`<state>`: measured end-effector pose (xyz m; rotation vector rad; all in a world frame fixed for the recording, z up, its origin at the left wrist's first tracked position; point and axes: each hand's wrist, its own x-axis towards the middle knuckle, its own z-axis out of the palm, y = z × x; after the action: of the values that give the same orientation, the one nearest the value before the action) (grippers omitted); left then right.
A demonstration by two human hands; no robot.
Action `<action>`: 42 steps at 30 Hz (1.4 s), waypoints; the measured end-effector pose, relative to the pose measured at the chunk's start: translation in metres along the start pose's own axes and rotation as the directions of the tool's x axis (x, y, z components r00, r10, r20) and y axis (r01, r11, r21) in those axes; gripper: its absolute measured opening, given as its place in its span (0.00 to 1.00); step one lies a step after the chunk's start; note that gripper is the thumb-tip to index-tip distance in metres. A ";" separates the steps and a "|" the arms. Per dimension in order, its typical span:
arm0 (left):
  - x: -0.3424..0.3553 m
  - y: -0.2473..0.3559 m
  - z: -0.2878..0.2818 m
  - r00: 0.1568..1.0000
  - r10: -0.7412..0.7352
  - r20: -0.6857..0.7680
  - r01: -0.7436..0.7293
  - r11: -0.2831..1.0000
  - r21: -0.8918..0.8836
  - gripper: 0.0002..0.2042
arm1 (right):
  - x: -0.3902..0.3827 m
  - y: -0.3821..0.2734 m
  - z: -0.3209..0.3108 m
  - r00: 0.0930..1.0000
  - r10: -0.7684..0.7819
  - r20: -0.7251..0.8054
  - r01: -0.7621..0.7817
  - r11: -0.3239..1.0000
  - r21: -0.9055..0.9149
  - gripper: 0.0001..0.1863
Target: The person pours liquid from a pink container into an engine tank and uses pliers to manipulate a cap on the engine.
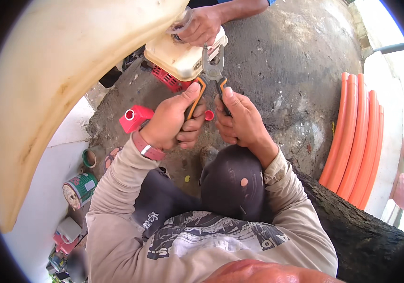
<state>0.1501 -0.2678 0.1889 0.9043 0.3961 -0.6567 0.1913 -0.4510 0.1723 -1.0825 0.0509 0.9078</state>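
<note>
I read work as partway. Pliers (212, 70) held out front, at right edge of cream tank (178, 54). Left hand (169, 115): fingers wrapped round left handle. Right hand (241, 115): fingers wrapped round right handle. Done: handles spread, jaws apart, nothing seen between them. Co-worker's hand (202, 27) on far side of tank; contact with pliers I cannot tell. Red bottle (138, 117) at left looks uncapped. Left: jaws not yet closed on anything; remainder I cannot judge.
</note>
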 end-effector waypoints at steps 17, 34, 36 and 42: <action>0.014 0.016 -0.012 0.991 -0.041 0.128 0.021 0.988 0.152 0.27 | -0.003 -0.006 -0.010 0.996 -0.088 -0.011 0.088 0.995 -0.039 0.22; 0.030 -0.009 -0.002 0.862 0.504 -0.061 -0.441 0.803 0.400 0.15 | -0.002 -0.002 0.002 0.980 -0.198 0.003 0.198 0.980 0.034 0.16; 0.073 -0.036 0.022 0.381 0.922 -0.066 -0.669 0.324 0.669 0.13 | 0.008 -0.003 0.012 0.946 -0.291 -0.144 0.289 0.957 -0.037 0.17; 0.029 0.005 0.008 0.908 0.413 -0.072 -0.292 0.746 0.599 0.16 | -0.007 -0.008 -0.007 0.978 -0.181 -0.100 0.177 0.983 -0.051 0.18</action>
<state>0.1752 -0.2830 0.1794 1.5983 0.1845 -0.3226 0.1947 -0.4616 0.1780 -1.1536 0.0205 0.6926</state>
